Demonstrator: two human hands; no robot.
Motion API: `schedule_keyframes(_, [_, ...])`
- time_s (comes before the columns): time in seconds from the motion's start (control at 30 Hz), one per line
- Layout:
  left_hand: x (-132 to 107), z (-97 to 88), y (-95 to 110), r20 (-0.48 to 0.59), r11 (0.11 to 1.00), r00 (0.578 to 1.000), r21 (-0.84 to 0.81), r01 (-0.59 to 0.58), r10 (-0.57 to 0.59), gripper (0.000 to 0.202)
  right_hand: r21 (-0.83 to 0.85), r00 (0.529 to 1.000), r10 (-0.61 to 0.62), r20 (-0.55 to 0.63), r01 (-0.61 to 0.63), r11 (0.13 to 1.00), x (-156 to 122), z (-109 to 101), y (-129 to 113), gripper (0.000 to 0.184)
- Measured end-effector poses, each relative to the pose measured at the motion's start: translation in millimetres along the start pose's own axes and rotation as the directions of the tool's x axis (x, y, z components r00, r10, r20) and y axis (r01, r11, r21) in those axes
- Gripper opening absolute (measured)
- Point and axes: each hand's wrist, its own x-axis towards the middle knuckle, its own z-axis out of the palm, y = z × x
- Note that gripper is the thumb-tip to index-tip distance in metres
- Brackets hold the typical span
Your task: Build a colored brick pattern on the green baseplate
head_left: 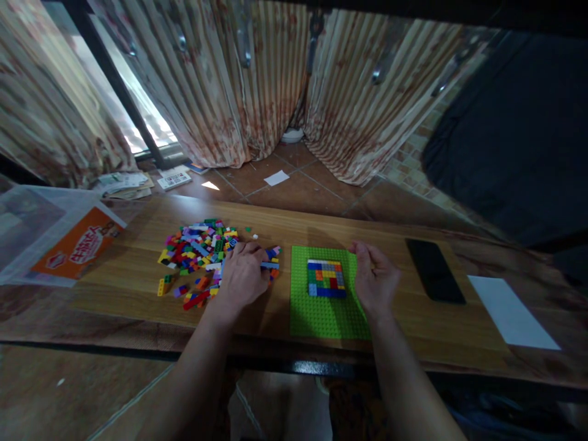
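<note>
While the left hand [245, 269] rests over the brick pile [197, 245] left of centre, its fingers curl down among the pieces; whether they grip one cannot be told. Right of centre, the right hand [377, 278] hangs over the right edge of the green baseplate [303, 318], fingers bent together, any hold hidden. The block of coloured bricks [326, 278] sits inside the plate's edges, green studs all round. Wooden board [275, 315] shows narrowly between pile and plate, more widely toward the black phone [435, 271] at right.

Head-worn view, forward and down
</note>
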Motion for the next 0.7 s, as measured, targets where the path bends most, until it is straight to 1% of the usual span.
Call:
schedule_keyframes(0.1, [0, 1.1, -1, -0.005, 1.0, 1.0, -0.017, 0.002, -0.002, 0.012, -0.001, 1.0, 0.019, 0.005, -0.019, 1.0, 0, 1, 0, 0.034])
schedule_keyframes(0.2, [1, -0.6, -4, -0.03, 0.996, 0.999, -0.088, -0.023, 0.02, 0.011, 0.006, 0.999, 0.035, 0.011, -0.035, 0.999, -1, 1, 0, 0.034])
schedule_keyframes(0.27, [2, -3.6, -7, -0.058, 0.982, 0.998, -0.186, -0.038, 0.028, 0.009, 0.016, 0.999, 0.04, 0.015, -0.041, 0.999, -2, 2, -1, 0.034])
schedule_keyframes(0.3, [2, -5.4, -9, -0.073, 0.966, 0.997, -0.257, -0.028, 0.01, 0.008, 0.025, 0.999, 0.043, 0.021, -0.044, 0.999, -3, 3, -2, 0.034])
schedule_keyframes(0.33, [3, -7.2, -10, -0.078, 0.938, 0.997, -0.348, -0.004, -0.025, 0.006, 0.039, 0.998, 0.044, 0.033, -0.046, 0.998, -5, 5, -4, 0.034])
schedule_keyframes(0.37, [3, -8.7, -10, -0.068, 0.887, 0.995, -0.461, 0.032, -0.071, 0.005, 0.054, 0.998, 0.045, 0.05, -0.048, 0.997, -7, 7, -6, 0.033])
schedule_keyframes(0.4, [3, -9.9, -9, -0.037, 0.805, 0.992, -0.588, 0.079, -0.124, 0.004, 0.073, 0.996, 0.046, 0.077, -0.052, 0.996, -9, 9, -8, 0.031])
schedule_keyframes(0.43, [3, -10.6, -7, 0.012, 0.689, 0.985, -0.713, 0.131, -0.174, 0.006, 0.097, 0.992, 0.049, 0.113, -0.06, 0.994, -12, 12, -12, 0.03])
schedule_keyframes(0.47, [3, -10.7, -4, 0.074, 0.543, 0.974, -0.82, 0.182, -0.215, 0.009, 0.124, 0.986, 0.056, 0.156, -0.075, 0.989, -16, 16, -16, 0.028])
schedule_keyframes(0.5, [3, -10.4, 0, 0.141, 0.376, 0.959, -0.898, 0.228, -0.245, 0.013, 0.156, 0.976, 0.065, 0.207, -0.099, 0.983, -20, 20, -20, 0.025])
schedule_keyframes(0.53, [2, -9.6, 5, 0.21, 0.202, 0.941, -0.942, 0.267, -0.265, 0.018, 0.191, 0.962, 0.076, 0.262, -0.129, 0.973, -24, 24, -24, 0.024])
schedule_keyframes(0.57, [2, -8.6, 10, 0.278, 0.037, 0.921, -0.954, 0.299, -0.274, 0.023, 0.227, 0.944, 0.082, 0.319, -0.161, 0.96, -28, 29, -28, 0.023])
schedule_keyframes(0.6, [1, -7.3, 16, 0.34, -0.107, 0.9, -0.94, 0.323, -0.273, 0.028, 0.262, 0.924, 0.081, 0.373, -0.189, 0.946, -32, 33, -32, 0.024])
schedule_keyframes(0.63, [0, -5.9, 21, 0.393, -0.222, 0.883, -0.913, 0.342, -0.257, 0.032, 0.29, 0.905, 0.073, 0.419, -0.21, 0.934, -36, 37, -36, 0.026])
schedule_keyframes(0.67, [0, -4.6, 25, 0.432, -0.305, 0.871, -0.883, 0.356, -0.233, 0.034, 0.309, 0.888, 0.06, 0.457, -0.221, 0.925, -39, 40, -39, 0.028])
schedule_keyframes(0.7, [-1, -3.6, 29, 0.455, -0.357, 0.865, -0.86, 0.366, -0.21, 0.036, 0.324, 0.874, 0.045, 0.485, -0.226, 0.919, -41, 43, -42, 0.029])
